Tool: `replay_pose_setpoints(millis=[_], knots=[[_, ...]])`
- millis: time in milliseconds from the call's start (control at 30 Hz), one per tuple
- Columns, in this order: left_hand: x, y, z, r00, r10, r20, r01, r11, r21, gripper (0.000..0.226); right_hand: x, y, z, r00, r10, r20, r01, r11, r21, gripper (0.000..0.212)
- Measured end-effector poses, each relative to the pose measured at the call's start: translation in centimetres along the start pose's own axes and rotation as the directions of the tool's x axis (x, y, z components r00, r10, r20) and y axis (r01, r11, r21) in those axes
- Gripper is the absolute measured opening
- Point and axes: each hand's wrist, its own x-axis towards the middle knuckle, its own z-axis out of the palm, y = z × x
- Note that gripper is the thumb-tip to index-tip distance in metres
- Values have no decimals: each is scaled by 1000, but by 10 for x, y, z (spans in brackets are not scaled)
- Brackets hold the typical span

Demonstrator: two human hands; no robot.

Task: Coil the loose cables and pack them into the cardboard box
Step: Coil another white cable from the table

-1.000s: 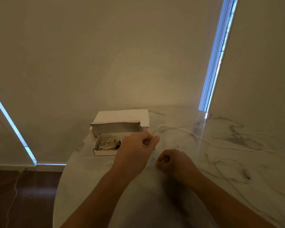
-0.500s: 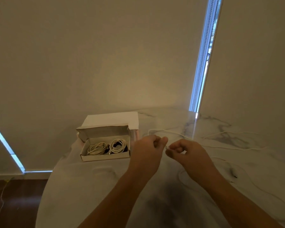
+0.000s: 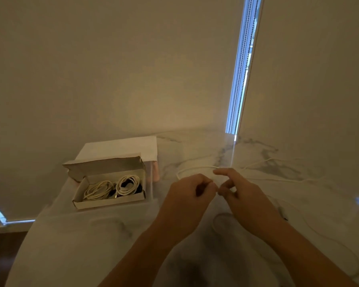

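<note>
While two coils already lie packed in the open cardboard box (image 3: 110, 191) at the left of the marble table (image 3: 71, 241), the step in hand looks like starting a fresh coil of the loose white cable (image 3: 197, 169), which loops just beyond the hands and trails off right across the tabletop. The left hand (image 3: 192, 196) has curled fingers pinching the cable; the right hand (image 3: 239, 192) seems to pinch it too, forefinger raised, though its grip is unclear. Next, loops must be drawn evenly without snagging the slack.
</note>
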Motion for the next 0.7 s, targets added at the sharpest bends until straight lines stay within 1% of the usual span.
replay_pose_setpoints(millis=[100, 133, 200, 267, 333, 433, 533, 600, 700], knots=[[-6, 5, -3, 992, -37, 119, 46, 996, -71, 20, 2, 2, -1, 995, -75, 60, 67, 990, 125, 37], [-7, 7, -5, 987, -45, 153, 65, 990, -126, 21, 2, 0, 0, 991, -101, 90, 87, 986, 144, 36], [-10, 11, -10, 980, -43, 194, 98, 954, -283, 22, 3, 0, 2, 981, -131, 142, 116, 987, 114, 35], [-10, 13, -15, 977, -61, 203, 146, 888, -437, 24, 3, 0, 3, 973, -77, 218, 54, 992, 110, 38], [-8, 10, -20, 973, -122, 197, 215, 790, -575, 29, 2, 0, 4, 958, -29, 284, -11, 990, 138, 36], [-3, 3, -27, 955, -177, 237, 295, 544, -786, 28, 1, -1, 5, 946, -4, 325, -62, 980, 191, 29], [2, -3, -36, 957, -186, 224, 274, 316, -908, 30, 0, -6, 3, 950, -23, 312, -50, 974, 221, 29], [4, -5, -41, 960, -191, 203, 244, 227, -943, 29, -2, -9, 2, 956, -53, 289, -13, 975, 221, 26], [6, -7, -43, 961, -194, 194, 222, 131, -966, 29, -7, -12, 5, 972, -81, 219, 35, 978, 206, 17]])
